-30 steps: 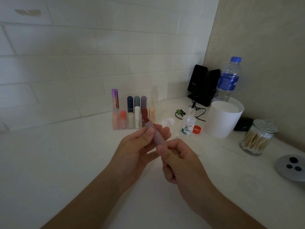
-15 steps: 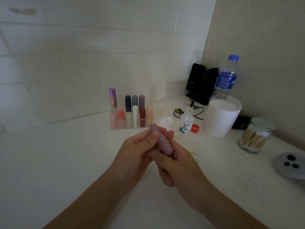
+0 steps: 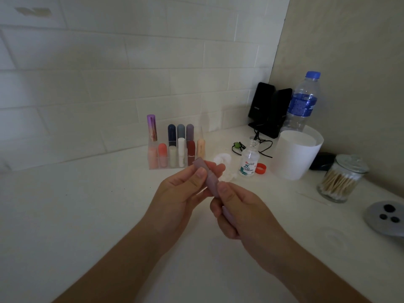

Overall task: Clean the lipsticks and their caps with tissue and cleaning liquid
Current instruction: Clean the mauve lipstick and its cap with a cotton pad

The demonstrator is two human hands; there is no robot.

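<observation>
mauve lipstick [image 3: 209,180]: one tube, held slantwise in the air above the white counter [image 3: 76,215], upper end toward the wall, lower end hidden in our right palm; we cannot tell where its cap meets its body. left hand [image 3: 181,191]: fingers curled behind the upper half of the tube, thumb pressed on its near side, a firm pinch. right hand [image 3: 238,213]: fingers wrapped round the lower half, thumb laid along the tube just below the left thumb; the two hands nearly touch. clear organiser [image 3: 153,166]: stands on the counter beyond our hands, near the tiled wall, and holds upright lipsticks in two rows, among them a tall purple tube [image 3: 152,127] at its left end, three dark ones behind, and pink, white, red and peach ones in front. cleaning liquid bottle [image 3: 249,160]: small, clear, uncapped, upright, right of the organiser; its red cap [image 3: 261,168] lies just beside its base. white tissue wad [image 3: 222,159]: on the counter between organiser and bottle, partly behind our left fingertips. white cup [image 3: 295,156]: right of the bottle. water bottle [image 3: 302,101]: blue cap, behind the cup. black speakers [image 3: 269,108]: in the corner, a black cable [image 3: 258,146] trailing in front. glass jar of cotton swabs [image 3: 340,180]: lidded, far right. grey round object [image 3: 387,217]: at the right edge, three dark spots on top.
</observation>
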